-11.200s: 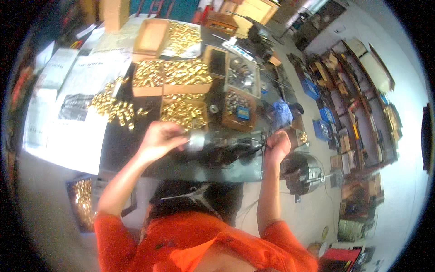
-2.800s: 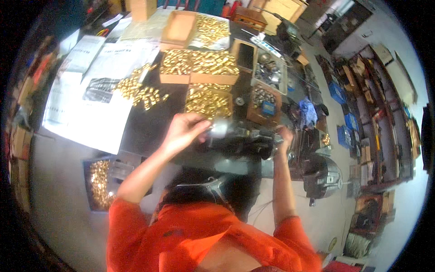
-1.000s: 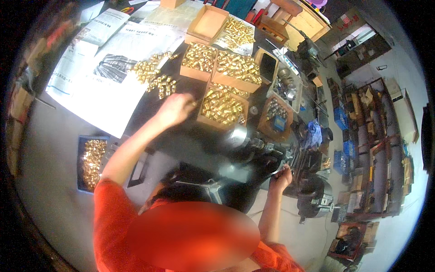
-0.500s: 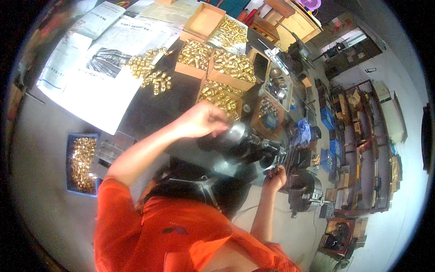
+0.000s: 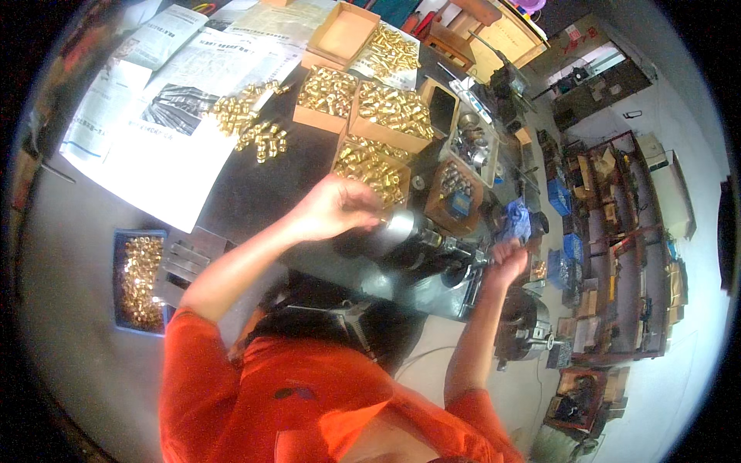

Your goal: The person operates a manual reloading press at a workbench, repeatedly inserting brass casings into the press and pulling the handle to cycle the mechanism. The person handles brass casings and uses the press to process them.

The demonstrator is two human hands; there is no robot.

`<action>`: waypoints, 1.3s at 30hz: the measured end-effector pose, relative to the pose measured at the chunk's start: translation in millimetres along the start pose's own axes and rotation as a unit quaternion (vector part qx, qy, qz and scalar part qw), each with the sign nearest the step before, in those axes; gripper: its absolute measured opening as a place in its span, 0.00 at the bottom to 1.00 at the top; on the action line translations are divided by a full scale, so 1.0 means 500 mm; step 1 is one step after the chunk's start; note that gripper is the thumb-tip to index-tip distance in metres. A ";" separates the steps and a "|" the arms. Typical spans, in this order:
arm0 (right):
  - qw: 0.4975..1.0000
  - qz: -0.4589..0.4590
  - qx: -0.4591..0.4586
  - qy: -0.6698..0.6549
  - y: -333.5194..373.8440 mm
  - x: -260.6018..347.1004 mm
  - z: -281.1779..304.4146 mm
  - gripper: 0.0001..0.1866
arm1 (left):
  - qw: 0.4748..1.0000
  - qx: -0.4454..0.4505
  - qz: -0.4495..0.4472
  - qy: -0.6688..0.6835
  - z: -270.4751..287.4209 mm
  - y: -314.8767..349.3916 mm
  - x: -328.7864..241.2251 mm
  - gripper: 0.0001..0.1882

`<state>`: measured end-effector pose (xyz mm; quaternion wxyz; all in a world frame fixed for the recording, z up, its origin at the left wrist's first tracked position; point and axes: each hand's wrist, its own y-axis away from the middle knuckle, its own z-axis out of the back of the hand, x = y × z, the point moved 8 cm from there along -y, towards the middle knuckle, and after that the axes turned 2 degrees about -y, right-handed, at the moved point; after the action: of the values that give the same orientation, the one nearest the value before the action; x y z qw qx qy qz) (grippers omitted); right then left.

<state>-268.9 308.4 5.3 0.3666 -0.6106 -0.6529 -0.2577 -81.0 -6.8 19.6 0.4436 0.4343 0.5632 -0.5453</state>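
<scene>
My left hand (image 5: 333,207) reaches to the front of a small bench lathe, its fingertips pinched together at the round metal chuck (image 5: 397,228). What they hold is too small to make out. At the other end of the lathe (image 5: 444,245), my right hand (image 5: 507,261) is curled around a lever, mostly hidden by the fingers. Just beyond my left hand stands a cardboard box of brass fittings (image 5: 369,171). Two more boxes of brass fittings (image 5: 394,112) (image 5: 327,91) adjoin it.
Loose brass fittings (image 5: 266,139) lie beside newspapers (image 5: 185,100) on the dark table. A blue bin of brass parts (image 5: 141,282) is at the left. Farther right are a tray of metal parts (image 5: 472,147), a blue cloth (image 5: 517,221), a grey machine (image 5: 523,320) and shelves (image 5: 617,255).
My right hand has moved up and to the right, away from the near side of the lathe. My left hand has stayed at the chuck, shifting only slightly.
</scene>
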 end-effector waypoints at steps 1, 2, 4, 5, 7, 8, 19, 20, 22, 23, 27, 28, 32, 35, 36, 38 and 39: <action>0.998 0.019 -0.044 0.035 -0.013 -0.015 0.018 0.09 | 1.000 0.008 0.004 -0.006 -0.006 -0.003 -0.002 0.06; 0.993 0.034 -0.083 0.071 -0.025 -0.033 0.031 0.09 | 1.000 0.010 0.007 -0.012 -0.006 -0.002 -0.006 0.06; 0.994 0.059 -0.029 0.082 -0.060 -0.076 0.108 0.07 | 1.000 0.006 -0.004 0.004 -0.010 -0.004 -0.006 0.05; 0.993 0.063 -0.049 0.084 -0.053 -0.099 0.138 0.08 | 1.000 0.004 -0.003 -0.001 -0.012 -0.004 -0.006 0.05; 0.984 0.035 -0.113 0.134 -0.027 -0.143 0.173 0.08 | 1.000 -0.006 -0.005 -0.013 -0.007 0.000 -0.006 0.05; 0.969 0.009 -0.162 0.185 -0.004 -0.152 0.200 0.09 | 1.000 -0.007 -0.009 -0.016 -0.008 -0.001 -0.003 0.05; 0.971 -0.057 -0.077 0.220 -0.047 -0.183 0.279 0.13 | 1.000 0.002 0.007 0.000 -0.014 -0.009 -0.008 0.04; 0.918 0.063 -0.028 0.390 -0.073 -0.136 0.249 0.12 | 1.000 0.003 0.009 0.018 -0.014 -0.008 -0.005 0.05; 0.834 0.183 -0.004 0.521 -0.089 -0.085 0.167 0.08 | 0.999 0.001 0.017 0.043 -0.011 -0.008 0.002 0.05; 0.845 0.188 -0.030 0.499 -0.082 -0.057 0.120 0.07 | 0.998 -0.002 0.021 0.053 -0.011 -0.008 0.004 0.06; 0.984 0.116 -0.079 0.112 0.061 0.040 -0.035 0.09 | 0.996 -0.014 0.049 0.076 0.000 -0.002 0.024 0.07; 0.987 0.117 -0.069 0.084 0.089 0.053 -0.031 0.10 | 0.995 -0.012 0.051 0.090 0.000 0.000 0.026 0.08; 0.991 0.074 -0.056 0.091 0.180 0.022 0.049 0.12 | 0.990 -0.009 0.054 0.131 -0.001 0.000 0.029 0.08; 0.981 -0.033 -0.166 0.097 0.182 -0.067 0.120 0.10 | 0.990 -0.012 0.052 0.134 0.002 -0.001 0.028 0.08; 0.974 -0.050 -0.192 0.110 0.166 -0.097 0.136 0.08 | 0.990 -0.011 0.048 0.135 0.003 -0.002 0.030 0.08; 0.953 0.003 -0.284 0.108 0.105 -0.139 0.178 0.07 | 0.993 -0.017 0.036 0.114 0.011 -0.006 0.028 0.08; 0.965 0.078 -0.156 0.196 0.035 -0.130 0.180 0.06 | 0.995 -0.017 0.026 0.093 0.015 -0.015 0.025 0.08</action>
<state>-267.3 341.7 -102.0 0.4066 -0.6466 -0.4707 -0.4416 -90.9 -14.4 9.1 0.4109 0.4900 0.5998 -0.4809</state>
